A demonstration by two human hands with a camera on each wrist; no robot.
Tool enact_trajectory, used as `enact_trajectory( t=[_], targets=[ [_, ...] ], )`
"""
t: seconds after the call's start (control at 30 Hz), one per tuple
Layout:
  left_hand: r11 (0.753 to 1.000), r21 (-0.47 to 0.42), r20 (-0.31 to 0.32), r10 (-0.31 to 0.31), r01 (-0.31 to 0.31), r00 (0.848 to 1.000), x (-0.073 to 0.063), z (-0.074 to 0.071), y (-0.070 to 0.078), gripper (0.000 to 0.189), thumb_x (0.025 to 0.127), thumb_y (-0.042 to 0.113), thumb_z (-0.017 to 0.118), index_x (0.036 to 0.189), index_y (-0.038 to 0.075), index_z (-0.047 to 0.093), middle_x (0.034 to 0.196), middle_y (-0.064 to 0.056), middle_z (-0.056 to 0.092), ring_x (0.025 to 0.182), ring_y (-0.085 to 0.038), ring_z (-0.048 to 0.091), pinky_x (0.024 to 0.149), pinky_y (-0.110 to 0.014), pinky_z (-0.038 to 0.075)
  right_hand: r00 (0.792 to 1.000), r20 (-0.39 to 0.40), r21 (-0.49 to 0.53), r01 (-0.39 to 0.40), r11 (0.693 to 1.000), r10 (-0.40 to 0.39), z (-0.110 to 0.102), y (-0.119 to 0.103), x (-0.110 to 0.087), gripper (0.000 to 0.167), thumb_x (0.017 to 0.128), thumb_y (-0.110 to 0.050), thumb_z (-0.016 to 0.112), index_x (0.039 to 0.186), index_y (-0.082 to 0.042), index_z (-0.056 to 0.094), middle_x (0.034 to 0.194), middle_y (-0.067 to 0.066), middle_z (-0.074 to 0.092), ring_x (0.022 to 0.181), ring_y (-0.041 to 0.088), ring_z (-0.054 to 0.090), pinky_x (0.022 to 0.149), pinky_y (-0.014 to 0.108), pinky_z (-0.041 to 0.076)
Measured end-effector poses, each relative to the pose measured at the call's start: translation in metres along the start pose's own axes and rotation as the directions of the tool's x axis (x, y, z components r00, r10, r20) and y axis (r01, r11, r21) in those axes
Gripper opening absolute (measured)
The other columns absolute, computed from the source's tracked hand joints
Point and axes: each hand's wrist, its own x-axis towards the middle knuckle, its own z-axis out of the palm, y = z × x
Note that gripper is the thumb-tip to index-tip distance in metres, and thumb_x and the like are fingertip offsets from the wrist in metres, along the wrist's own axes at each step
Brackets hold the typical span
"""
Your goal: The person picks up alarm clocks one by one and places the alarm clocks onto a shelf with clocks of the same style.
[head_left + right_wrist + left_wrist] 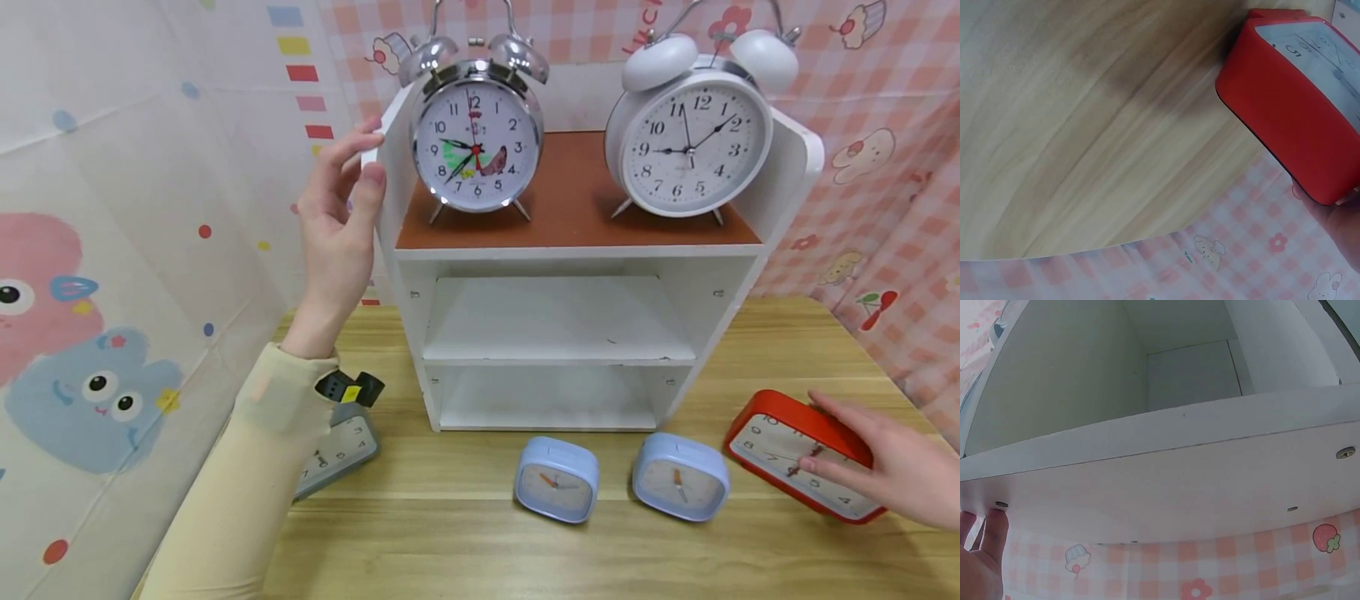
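Observation:
My left hand (337, 217) is raised at the upper left of a white shelf unit (573, 252), its fingertips at the outer side panel. In the left wrist view, the fingertips touch that panel (1166, 494) near its end. At the right of the table, my right hand (903, 471) holds a red square clock (825, 425), thumb over the dial and fingers behind the top edge. The right wrist view shows the red clock's (1285, 106) side, with the hand at its back. On the shelf's brown top stand a silver twin-bell alarm clock (491, 179) and a white twin-bell alarm clock (716, 187).
Two small light-blue clocks (557, 454) (681, 454) stand on the wooden table (480, 542) before the shelf. A grey-blue clock (348, 450) lies partly behind the left sleeve. Patterned cloth walls (885, 225) rise behind the table and at the left.

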Motion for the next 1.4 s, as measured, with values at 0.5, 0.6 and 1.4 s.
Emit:
enact_trajectory(
  t=[0.5,0.6,1.4],
  targets=[
    [1.0,0.026,0.01,-0.002,0.002,1.0,0.0011,0.0004,-0.0005,0.033,0.108,0.028,0.058,0.136,0.011,0.062,0.158,-0.011,0.055,0.14,-0.025,0.058,0.111,-0.028,0.056,0.999,-0.013,0.033,-0.049,0.998,0.049,0.0036,-0.0025,-0.0022,0.088,0.078,-0.033,0.093,0.145,0.007,0.052,0.102,0.023,0.074,0.076,-0.016,0.043,0.057,0.02,0.044],
    [1.0,0.025,0.011,-0.001,0.001,1.0,0.001,0.0003,-0.0006,0.033,0.108,0.028,0.058,0.136,0.011,0.062,0.158,-0.012,0.055,0.14,-0.025,0.058,0.111,-0.028,0.056,0.997,-0.037,0.044,-0.06,0.997,0.062,0.0036,-0.0027,-0.0017,0.081,0.079,-0.032,0.092,0.141,0.006,0.056,0.1,0.022,0.074,0.076,-0.018,0.041,0.058,0.018,0.042],
    [1.0,0.004,-0.002,-0.004,0.004,1.0,-0.0002,0.0002,0.0006,0.031,0.108,0.024,0.059,0.135,0.01,0.063,0.158,-0.014,0.055,0.138,-0.026,0.06,0.111,-0.029,0.056,0.994,-0.085,0.057,-0.066,0.996,0.071,0.0057,-0.0066,-0.0009,0.053,0.081,-0.03,0.091,0.12,-0.003,0.067,0.089,0.006,0.075,0.071,-0.017,0.044,0.056,0.018,0.041]
  ],
)
